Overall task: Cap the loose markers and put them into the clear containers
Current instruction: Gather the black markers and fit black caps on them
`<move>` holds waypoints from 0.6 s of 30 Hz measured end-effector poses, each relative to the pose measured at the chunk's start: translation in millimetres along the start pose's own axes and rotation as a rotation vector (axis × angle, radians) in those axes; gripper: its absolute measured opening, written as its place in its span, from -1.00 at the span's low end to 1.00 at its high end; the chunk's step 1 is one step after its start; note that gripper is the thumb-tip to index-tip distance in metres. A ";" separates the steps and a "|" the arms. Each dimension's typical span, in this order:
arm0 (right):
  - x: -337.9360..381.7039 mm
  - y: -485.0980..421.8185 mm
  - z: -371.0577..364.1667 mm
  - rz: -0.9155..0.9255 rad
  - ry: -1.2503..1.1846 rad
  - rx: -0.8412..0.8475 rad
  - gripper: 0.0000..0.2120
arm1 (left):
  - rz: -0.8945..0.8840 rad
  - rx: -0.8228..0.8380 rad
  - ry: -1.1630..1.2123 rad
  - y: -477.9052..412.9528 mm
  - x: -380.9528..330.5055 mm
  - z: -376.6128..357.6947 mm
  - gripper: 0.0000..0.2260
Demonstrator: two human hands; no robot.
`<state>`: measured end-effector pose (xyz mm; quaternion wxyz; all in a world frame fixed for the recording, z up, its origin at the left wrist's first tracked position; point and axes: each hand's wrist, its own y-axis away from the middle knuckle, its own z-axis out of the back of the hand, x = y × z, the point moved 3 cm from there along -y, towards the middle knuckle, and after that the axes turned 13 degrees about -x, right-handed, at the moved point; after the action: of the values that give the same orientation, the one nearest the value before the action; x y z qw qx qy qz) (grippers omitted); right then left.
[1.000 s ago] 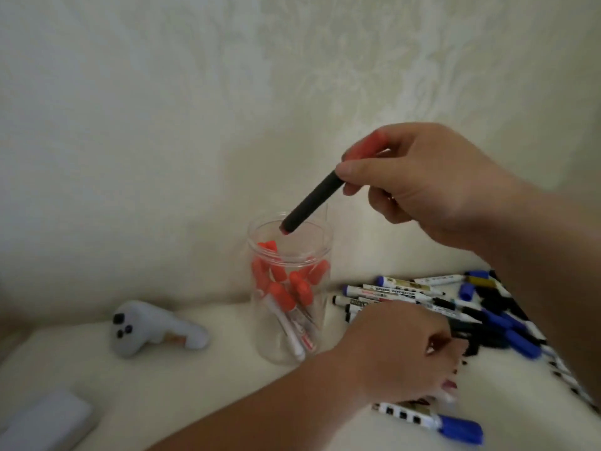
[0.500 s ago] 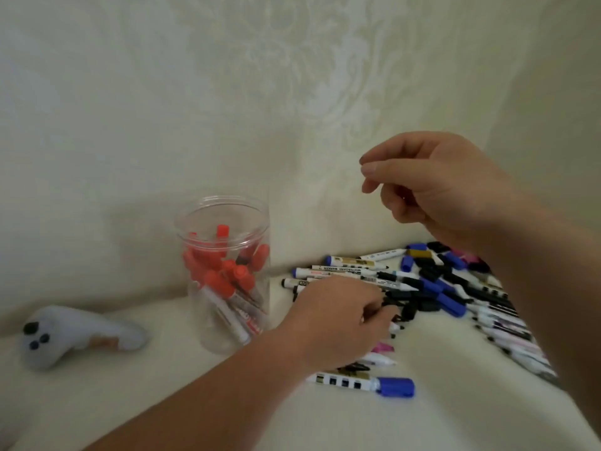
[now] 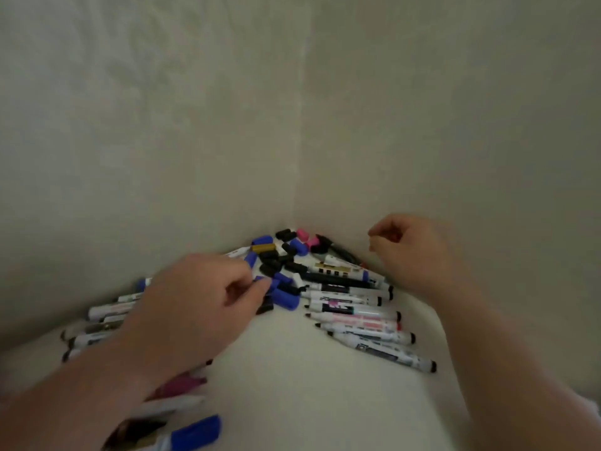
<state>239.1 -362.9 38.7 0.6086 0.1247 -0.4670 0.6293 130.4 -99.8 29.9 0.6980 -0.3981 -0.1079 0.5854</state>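
Where two pale walls (image 3: pixel 195 125) meet, a white surface (image 3: pixel 286 385) holds likely light, stiff, smooth markers (image 3: pixel 357 320), best pinched mid-barrel; the right hand (image 3: pixel 409 252) hovers loosely curled and empty, the left hand (image 3: pixel 195 304) curls over loose caps (image 3: pixel 276 265), its hold unclear.

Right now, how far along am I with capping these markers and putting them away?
Done: nothing shows; no container is in view. In hand: the left hand reaches into the loose caps at a blue cap, grip unclear; the right hand hovers empty. Left: the uncapped markers lying in a row, plus more under the left arm.
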 end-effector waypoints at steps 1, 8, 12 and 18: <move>-5.3 0.2 -3.5 0.028 0.058 0.023 -0.89 | 0.075 -0.033 0.037 -9.0 5.0 -0.8 -0.58; -23.4 -7.0 -25.4 -0.006 0.468 0.268 -0.73 | 0.291 -0.069 0.076 -26.6 29.5 -6.6 -0.59; -21.4 -7.7 -32.9 -0.006 0.570 0.310 -0.73 | 0.340 -0.095 0.099 -26.7 33.8 -7.9 -0.60; -21.8 -6.6 -35.2 0.009 0.609 0.276 -0.73 | 0.347 -0.091 0.151 -27.0 28.1 -6.1 -0.59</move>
<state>264.3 -352.2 7.0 0.6948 0.0100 -0.1748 0.6976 162.1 -77.0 35.5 0.5739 -0.4848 -0.0113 0.6599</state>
